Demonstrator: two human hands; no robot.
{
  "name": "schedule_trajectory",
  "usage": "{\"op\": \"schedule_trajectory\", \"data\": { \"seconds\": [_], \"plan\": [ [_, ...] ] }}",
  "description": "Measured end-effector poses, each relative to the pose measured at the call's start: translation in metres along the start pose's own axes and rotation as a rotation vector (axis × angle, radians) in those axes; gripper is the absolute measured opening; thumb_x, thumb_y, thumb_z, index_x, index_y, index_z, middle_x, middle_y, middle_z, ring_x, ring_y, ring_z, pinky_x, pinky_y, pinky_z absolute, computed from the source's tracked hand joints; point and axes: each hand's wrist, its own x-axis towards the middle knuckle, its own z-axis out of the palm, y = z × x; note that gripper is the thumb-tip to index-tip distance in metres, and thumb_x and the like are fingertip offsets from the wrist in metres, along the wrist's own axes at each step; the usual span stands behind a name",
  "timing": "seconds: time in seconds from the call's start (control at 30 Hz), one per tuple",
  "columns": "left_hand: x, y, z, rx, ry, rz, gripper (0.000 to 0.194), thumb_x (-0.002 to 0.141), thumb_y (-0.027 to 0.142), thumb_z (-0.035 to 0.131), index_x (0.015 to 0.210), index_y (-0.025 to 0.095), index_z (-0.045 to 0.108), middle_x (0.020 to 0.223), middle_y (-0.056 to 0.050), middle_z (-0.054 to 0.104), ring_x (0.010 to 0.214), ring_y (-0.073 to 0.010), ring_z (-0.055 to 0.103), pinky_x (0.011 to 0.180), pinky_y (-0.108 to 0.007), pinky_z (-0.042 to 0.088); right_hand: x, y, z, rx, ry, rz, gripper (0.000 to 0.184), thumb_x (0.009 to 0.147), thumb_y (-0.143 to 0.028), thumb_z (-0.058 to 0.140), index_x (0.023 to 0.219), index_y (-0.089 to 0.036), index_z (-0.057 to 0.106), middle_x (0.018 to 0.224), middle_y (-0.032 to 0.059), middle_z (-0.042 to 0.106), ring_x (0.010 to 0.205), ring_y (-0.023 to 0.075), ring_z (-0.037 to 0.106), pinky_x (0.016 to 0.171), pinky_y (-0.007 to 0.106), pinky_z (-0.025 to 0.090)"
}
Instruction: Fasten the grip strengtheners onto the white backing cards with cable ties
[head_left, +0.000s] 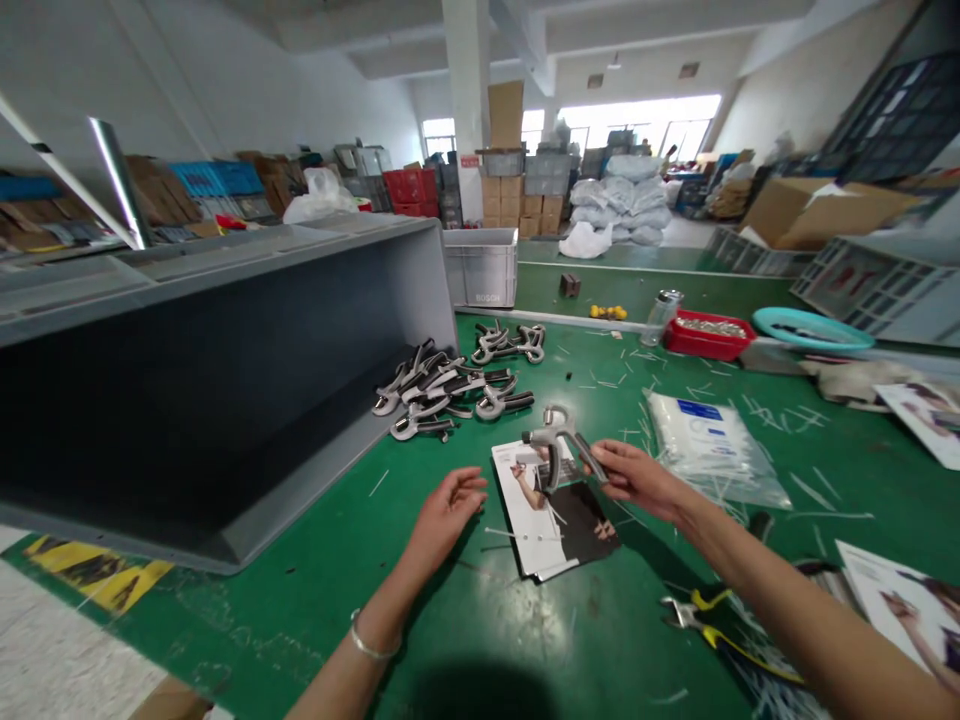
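Black padded handle [592, 462] of a silver metal hand gripper [559, 432] sits pinched in the right hand's curled fingers [619, 458], narrowly closed, just above a glossy white printed leaflet [544, 535]. Likely stiff, springy and fairly light, it seems best held by that handle. Left hand's open fingers [459, 495] spread wide, holding nothing, beside the leaflet. More grippers [442, 385] lie heaped on the green desk [600, 640]
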Motion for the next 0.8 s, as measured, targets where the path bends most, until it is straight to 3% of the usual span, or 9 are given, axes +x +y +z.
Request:
{"op": "schedule_trajectory", "data": {
  "seconds": [0.13,0.3,0.37,0.43,0.5,0.57,0.7,0.8],
  "plan": [
    [0.033,0.009,0.025,0.128,-0.091,0.15,0.043,0.084,0.028,0.064,0.126,0.019,0.06,0.129,-0.012,0.062,0.111,-0.022,0.062,0.099,-0.04,0.048,-0.01,0.02,0.023,0.221,-0.143,0.136,0.037,0.082,-0.05,0.073,0.086,-0.016,0.057,0.08,0.002,0.061,0.048,0.0031,0.024,0.04,0.018,0.019],
    [0.045,-0.004,0.034,0.278,-0.135,0.161,0.03,0.082,0.03,0.067,0.109,0.018,0.072,0.104,-0.008,0.07,0.092,-0.02,0.064,0.089,-0.035,0.05,-0.015,0.037,0.026,0.199,-0.155,0.183,0.034,0.085,-0.05,0.068,0.089,-0.018,0.055,0.084,0.0032,0.064,0.046,0.0038,0.026,0.041,0.018,0.022],
    [0.042,-0.008,0.032,0.325,-0.175,0.154,0.03,0.08,0.031,0.07,0.106,0.019,0.074,0.099,-0.007,0.071,0.091,-0.0206,0.063,0.087,-0.035,0.049,-0.021,0.041,0.026,0.002,-0.109,0.172,0.034,0.089,-0.053,0.059,0.087,-0.02,0.054,0.081,0.0031,0.065,0.045,0.0056,0.029,0.041,0.02,0.026],
    [0.038,-0.009,0.03,0.376,-0.203,0.154,0.029,0.078,0.033,0.072,0.104,0.02,0.075,0.096,-0.007,0.071,0.093,-0.0215,0.062,0.087,-0.035,0.048,-0.027,0.04,0.027,-0.359,-0.014,0.093,0.034,0.092,-0.054,0.053,0.084,-0.021,0.055,0.075,0.0027,0.065,0.047,0.0098,0.04,0.046,0.024,0.034],
    [0.036,-0.007,0.027,0.425,-0.232,0.164,0.028,0.078,0.034,0.073,0.102,0.019,0.076,0.095,-0.007,0.07,0.094,-0.0223,0.06,0.087,-0.035,0.046,-0.034,0.037,0.03,-0.735,0.098,-0.031,0.03,0.093,-0.049,0.053,0.087,-0.021,0.06,0.078,0.0049,0.065,0.062,0.0165,0.055,0.059,0.029,0.042],
    [0.037,-0.003,0.023,0.469,-0.29,0.185,0.026,0.08,0.034,0.071,0.1,0.019,0.076,0.096,-0.007,0.071,0.097,-0.023,0.06,0.089,-0.035,0.044,-0.04,0.033,0.034,-0.957,0.143,-0.112,0.024,0.093,-0.044,0.055,0.097,-0.022,0.063,0.089,0.0079,0.066,0.08,0.0225,0.061,0.073,0.035,0.045],
    [0.05,0.011,0.024,0.513,-0.302,0.245,0.023,0.088,0.033,0.061,0.101,0.02,0.076,0.102,-0.008,0.071,0.1,-0.0229,0.06,0.094,-0.036,0.04,-0.046,0.035,0.044,-1.004,0.143,-0.252,0.024,0.09,-0.033,0.061,0.112,-0.023,0.062,0.11,0.0095,0.061,0.101,0.0254,0.058,0.09,0.039,0.045],
    [0.065,0.02,0.036,0.553,-0.232,0.272,0.025,0.088,0.025,0.057,0.102,0.019,0.076,0.1,-0.008,0.071,0.098,-0.0222,0.06,0.092,-0.035,0.042,-0.042,0.041,0.05,-0.934,0.119,-0.377,0.015,0.092,-0.023,0.058,0.106,-0.025,0.064,0.11,0.0074,0.058,0.105,0.0231,0.056,0.094,0.037,0.044]
  ]
}}
